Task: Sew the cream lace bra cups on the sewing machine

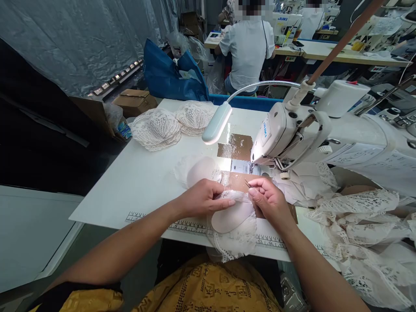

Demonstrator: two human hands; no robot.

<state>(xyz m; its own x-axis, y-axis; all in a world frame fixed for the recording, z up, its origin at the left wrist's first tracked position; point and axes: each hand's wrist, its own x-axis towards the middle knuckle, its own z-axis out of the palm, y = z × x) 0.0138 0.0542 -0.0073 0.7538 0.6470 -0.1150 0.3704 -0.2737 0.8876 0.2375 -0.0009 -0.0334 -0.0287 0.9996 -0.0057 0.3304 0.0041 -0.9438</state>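
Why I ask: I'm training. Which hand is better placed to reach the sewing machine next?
Probably the right hand: it is nearer the sewing machine; the left hand holds the lace.

On the head of the sewing machine (pixel 274 132) in front of me, I can read the brand "JUKI", in blue letters which stand steeply tilted. The same word "JUKI", also blue, is on a white machine (pixel 286 24) farther away, behind the counter (pixel 113 190); there it is almost level. Along the near edge of my counter I see a printed ruler (pixel 191 228) with line marks and small numbers, but I cannot read these numbers with certainty. The paper sheets (pixel 352 152) on the arm of my machine carry handwriting, too faint for me to read.
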